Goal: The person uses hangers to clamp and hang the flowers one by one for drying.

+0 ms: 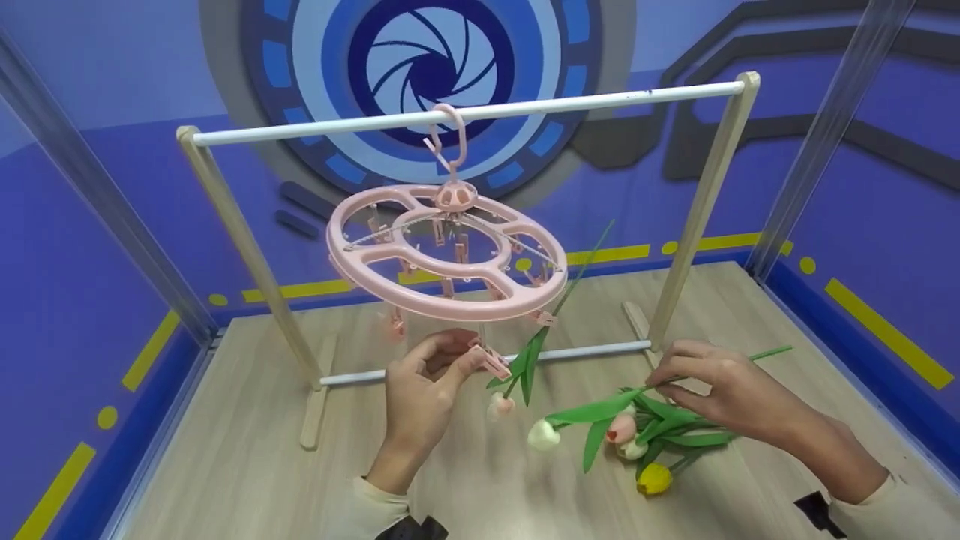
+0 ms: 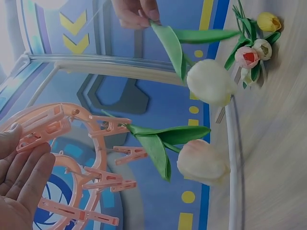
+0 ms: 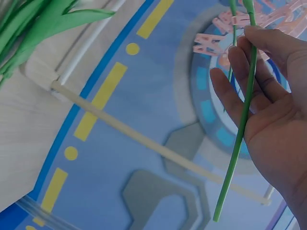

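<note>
Head cam: left hand [image 1: 424,386] has a pink clip [image 1: 493,364] pinched between thumb and fingers. Right hand [image 1: 709,379] is pinching a white tulip [image 1: 544,435] by its stem [image 1: 771,352], bloom poking out toward the left fingers, still apart from the clip.

Left wrist: tulip's well off beyond those fingertips.

Right wrist: stem runs crosswise over the fingers, bare end out past them.

Green stem [image 3: 240,139] in the fingers [image 3: 241,67], pink clips [image 3: 208,45] beyond, leaves [image 3: 38,31] at upper left
</note>
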The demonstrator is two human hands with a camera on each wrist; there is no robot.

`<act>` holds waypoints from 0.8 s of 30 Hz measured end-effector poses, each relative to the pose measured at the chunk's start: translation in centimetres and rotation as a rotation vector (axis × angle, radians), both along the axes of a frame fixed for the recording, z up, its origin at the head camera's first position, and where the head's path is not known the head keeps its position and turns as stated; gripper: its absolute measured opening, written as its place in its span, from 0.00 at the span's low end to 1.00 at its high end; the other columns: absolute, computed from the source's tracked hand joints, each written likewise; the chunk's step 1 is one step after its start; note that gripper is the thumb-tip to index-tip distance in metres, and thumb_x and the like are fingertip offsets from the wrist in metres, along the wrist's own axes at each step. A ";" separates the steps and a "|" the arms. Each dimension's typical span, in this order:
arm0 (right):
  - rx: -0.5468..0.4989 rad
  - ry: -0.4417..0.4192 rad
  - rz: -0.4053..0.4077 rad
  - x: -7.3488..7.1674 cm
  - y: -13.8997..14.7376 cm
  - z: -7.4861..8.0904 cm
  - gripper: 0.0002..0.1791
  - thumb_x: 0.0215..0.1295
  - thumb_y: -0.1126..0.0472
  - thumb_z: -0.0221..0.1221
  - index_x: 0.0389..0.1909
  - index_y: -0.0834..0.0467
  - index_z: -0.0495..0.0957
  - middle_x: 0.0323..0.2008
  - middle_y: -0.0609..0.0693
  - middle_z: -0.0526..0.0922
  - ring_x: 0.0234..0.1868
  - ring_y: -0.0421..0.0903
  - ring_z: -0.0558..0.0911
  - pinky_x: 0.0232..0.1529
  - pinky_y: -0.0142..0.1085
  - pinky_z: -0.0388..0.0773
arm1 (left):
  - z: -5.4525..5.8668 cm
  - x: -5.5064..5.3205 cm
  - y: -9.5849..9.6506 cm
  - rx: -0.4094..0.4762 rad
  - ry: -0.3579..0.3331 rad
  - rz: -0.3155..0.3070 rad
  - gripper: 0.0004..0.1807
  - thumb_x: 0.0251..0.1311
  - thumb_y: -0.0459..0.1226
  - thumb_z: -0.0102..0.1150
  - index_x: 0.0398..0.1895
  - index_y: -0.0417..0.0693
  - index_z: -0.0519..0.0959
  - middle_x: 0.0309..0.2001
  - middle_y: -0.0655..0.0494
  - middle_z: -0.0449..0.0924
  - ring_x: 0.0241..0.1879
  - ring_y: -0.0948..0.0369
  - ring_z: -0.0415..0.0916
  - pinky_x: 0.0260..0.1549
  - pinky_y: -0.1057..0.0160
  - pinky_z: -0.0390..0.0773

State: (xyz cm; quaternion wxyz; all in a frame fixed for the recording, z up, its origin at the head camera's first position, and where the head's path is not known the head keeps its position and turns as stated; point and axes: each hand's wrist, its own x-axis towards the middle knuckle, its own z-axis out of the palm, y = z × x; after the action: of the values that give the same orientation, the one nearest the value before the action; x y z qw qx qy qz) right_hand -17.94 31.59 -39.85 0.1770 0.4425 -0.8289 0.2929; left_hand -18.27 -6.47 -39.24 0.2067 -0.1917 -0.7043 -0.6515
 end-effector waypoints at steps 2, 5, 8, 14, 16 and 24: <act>0.004 0.018 0.001 -0.1 -0.6 0.2 0.28 0.53 0.80 0.74 0.47 0.48 0.87 0.41 0.43 0.84 0.38 0.40 0.85 0.41 0.22 0.81 | 0.0 0.0 0.1 0.004 0.004 -0.002 0.09 0.64 0.30 0.74 0.45 0.37 0.87 0.41 0.53 0.90 0.40 0.56 0.89 0.43 0.58 0.89; 0.006 0.053 -0.004 -0.3 -1.6 0.6 0.27 0.50 0.80 0.75 0.46 0.50 0.86 0.41 0.43 0.84 0.39 0.40 0.85 0.41 0.21 0.80 | -0.1 0.0 0.3 0.006 0.014 -0.006 0.09 0.65 0.30 0.74 0.45 0.36 0.87 0.41 0.53 0.89 0.39 0.56 0.89 0.43 0.58 0.89; 0.001 0.060 -0.003 -0.5 -2.5 1.0 0.25 0.51 0.80 0.76 0.45 0.52 0.86 0.41 0.42 0.84 0.39 0.40 0.85 0.41 0.20 0.79 | -0.1 0.0 0.4 0.004 0.027 -0.002 0.09 0.64 0.31 0.74 0.46 0.37 0.87 0.41 0.54 0.89 0.39 0.56 0.88 0.43 0.59 0.89; -0.030 0.060 0.046 -1.3 -4.4 1.7 0.20 0.57 0.76 0.75 0.45 0.53 0.87 0.40 0.43 0.84 0.38 0.40 0.84 0.43 0.20 0.80 | -0.2 0.1 0.5 -0.013 0.056 0.005 0.11 0.63 0.31 0.75 0.46 0.38 0.87 0.41 0.55 0.89 0.40 0.56 0.88 0.44 0.59 0.89; -0.046 0.087 0.074 -1.6 -5.0 1.8 0.13 0.63 0.70 0.74 0.45 0.53 0.87 0.40 0.45 0.84 0.37 0.40 0.83 0.42 0.21 0.80 | -0.2 0.1 0.5 -0.013 0.062 -0.003 0.11 0.63 0.30 0.75 0.46 0.38 0.87 0.41 0.55 0.88 0.40 0.56 0.87 0.44 0.59 0.89; -0.053 0.136 0.095 -2.5 -7.1 2.2 0.15 0.59 0.73 0.76 0.43 0.55 0.87 0.39 0.45 0.84 0.37 0.44 0.84 0.45 0.22 0.80 | 0.2 0.2 0.6 0.020 0.018 -0.054 0.11 0.65 0.32 0.74 0.47 0.37 0.86 0.41 0.54 0.88 0.39 0.51 0.88 0.41 0.58 0.90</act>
State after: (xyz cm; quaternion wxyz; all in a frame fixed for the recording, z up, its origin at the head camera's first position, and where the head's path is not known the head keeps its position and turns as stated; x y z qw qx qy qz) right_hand -20.48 24.52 -37.60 0.2303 0.4952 -0.7852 0.2919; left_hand -18.10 -5.84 -39.08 0.1973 -0.2142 -0.6906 -0.6620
